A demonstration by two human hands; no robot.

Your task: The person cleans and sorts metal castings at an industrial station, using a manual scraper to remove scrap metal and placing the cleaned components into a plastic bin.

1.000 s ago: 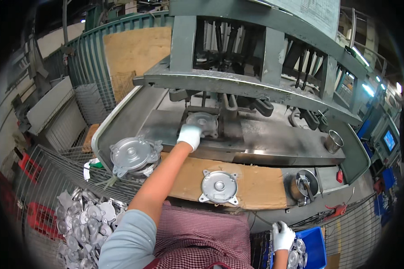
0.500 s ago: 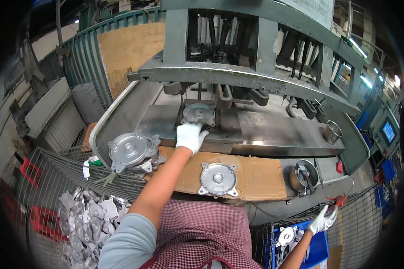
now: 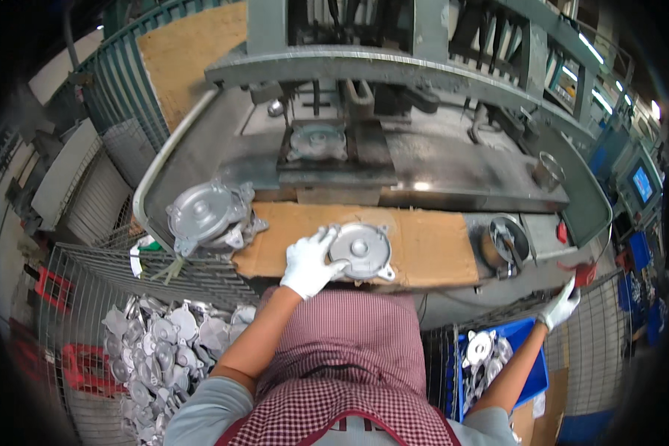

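A round grey cast-metal cover point(image 3: 360, 249) with lugs lies flat on the cardboard sheet point(image 3: 431, 241) in front of me. My left hand point(image 3: 310, 265), in a white glove, is at its left rim, thumb and fingers gripping the edge between two lugs. Off to the right, my gloved right hand point(image 3: 560, 308) has its fingers stretched up just below a small red box point(image 3: 583, 275); whether they touch is unclear. Another cover point(image 3: 318, 141) rests in the dark fixture point(image 3: 368, 152) under the press. A pile of covers point(image 3: 207, 215) stands left of the cardboard.
The press frame point(image 3: 394, 70) spans the far side. Right of the cardboard stands a metal pot point(image 3: 502, 245) with tools in it; a metal cup point(image 3: 548, 172) sits behind. Below are many castings point(image 3: 160, 357) at left and a blue bin point(image 3: 524, 390) at right.
My left hand has left the cover in the fixture and come back to the cover on the cardboard. My right hand stays near the red box, and the view has tilted down.
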